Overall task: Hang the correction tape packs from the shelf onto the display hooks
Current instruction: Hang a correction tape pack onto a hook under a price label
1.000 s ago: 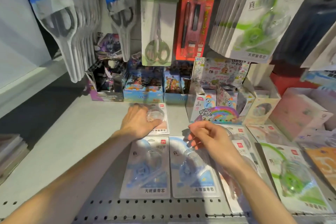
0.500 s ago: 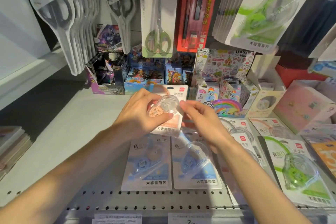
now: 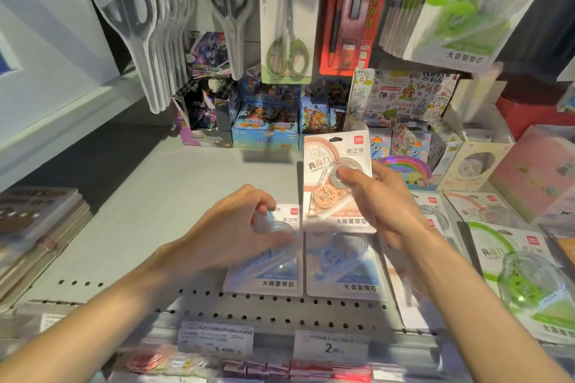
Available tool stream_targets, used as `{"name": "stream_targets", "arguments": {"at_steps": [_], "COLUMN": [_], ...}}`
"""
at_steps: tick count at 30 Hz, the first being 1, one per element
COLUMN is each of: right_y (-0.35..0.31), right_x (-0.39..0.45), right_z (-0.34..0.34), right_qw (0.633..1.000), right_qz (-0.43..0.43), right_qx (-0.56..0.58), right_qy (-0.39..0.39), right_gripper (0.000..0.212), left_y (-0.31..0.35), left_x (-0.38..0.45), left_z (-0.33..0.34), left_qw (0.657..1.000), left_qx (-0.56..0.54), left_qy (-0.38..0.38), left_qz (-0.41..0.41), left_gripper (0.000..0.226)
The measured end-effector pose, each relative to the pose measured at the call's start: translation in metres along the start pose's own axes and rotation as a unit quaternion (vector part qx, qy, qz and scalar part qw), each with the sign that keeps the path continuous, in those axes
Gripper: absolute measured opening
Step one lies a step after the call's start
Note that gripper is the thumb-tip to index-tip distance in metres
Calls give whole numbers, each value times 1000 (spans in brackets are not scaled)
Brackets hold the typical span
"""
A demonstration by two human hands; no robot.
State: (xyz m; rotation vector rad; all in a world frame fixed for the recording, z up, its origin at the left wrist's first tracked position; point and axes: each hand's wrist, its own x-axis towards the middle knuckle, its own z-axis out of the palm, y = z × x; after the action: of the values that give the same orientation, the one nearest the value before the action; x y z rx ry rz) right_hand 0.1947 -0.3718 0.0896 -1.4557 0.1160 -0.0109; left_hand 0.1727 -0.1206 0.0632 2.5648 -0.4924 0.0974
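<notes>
The right hand [image 3: 387, 199] holds an orange-and-white carded correction tape pack [image 3: 337, 183] upright above the grey shelf [image 3: 155, 211], thumb pressed on the clear blister, fingers behind the card. The left hand [image 3: 236, 227] reaches down with curled fingers onto a blue-and-white carded correction tape pack [image 3: 267, 274] lying flat on the shelf; whether it grips the pack I cannot tell. Just beside that lies a second blue correction tape pack [image 3: 348, 270], partly under the held one. Farther right lies a green correction tape pack [image 3: 522, 277]. Above, green-handled scissors on a white card [image 3: 287, 22] hang beside a stack of green correction tape packs on a hook [image 3: 451, 6].
</notes>
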Motion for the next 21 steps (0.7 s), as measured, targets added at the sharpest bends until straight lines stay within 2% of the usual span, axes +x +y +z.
{"name": "stream_targets", "arguments": {"at_steps": [2, 4, 10, 15, 21], "right_y": [1, 3, 5, 5, 2], "right_x": [-2, -4, -7, -7, -10], "right_z": [-8, -13, -23, -29, -9], "right_qw": [1000, 1000, 1000, 1000, 1000], "right_qz": [2, -4, -3, 3, 3], "right_qx": [-5, -7, 1, 18, 10], "right_qy": [5, 2, -14, -13, -27], "right_gripper": [32, 28, 28, 27, 29], "left_y": [1, 1, 2, 6, 35], "left_x": [-7, -9, -6, 2, 18], "left_z": [4, 7, 3, -14, -29], "left_qw": [999, 997, 993, 994, 995], "left_qx": [31, 63, 99, 42, -13], "left_qy": [-34, -38, -32, 10, 81], "left_qz": [-16, -23, -58, -105, -53], "left_gripper": [86, 84, 52, 41, 78]}}
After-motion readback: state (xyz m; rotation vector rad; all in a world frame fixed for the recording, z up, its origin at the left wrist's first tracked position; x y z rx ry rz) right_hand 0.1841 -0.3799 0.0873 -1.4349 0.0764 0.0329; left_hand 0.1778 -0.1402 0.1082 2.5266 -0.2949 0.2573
